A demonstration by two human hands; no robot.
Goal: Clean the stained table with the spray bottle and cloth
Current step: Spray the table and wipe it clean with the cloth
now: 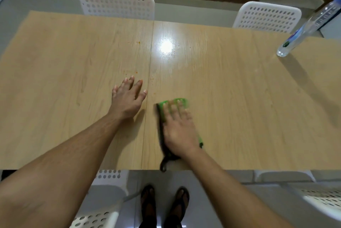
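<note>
right hand (178, 130) pressing cloth (163, 109), table (239, 89)

Both forearms bare, reaching forward from the lower edge of the view. Left hand (128, 98): palm down, fingers straight and spread, thumb out to the right, flat on the surface (55, 80); holds nothing. Right hand (178, 128): palm down, fingers extended and slightly apart, pressing flat on the cloth (162, 108); no curled grip visible. Fingertips motion-blurred. Hands near each other, not touching. Feet in dark sandals visible below, between the arms.
</note>
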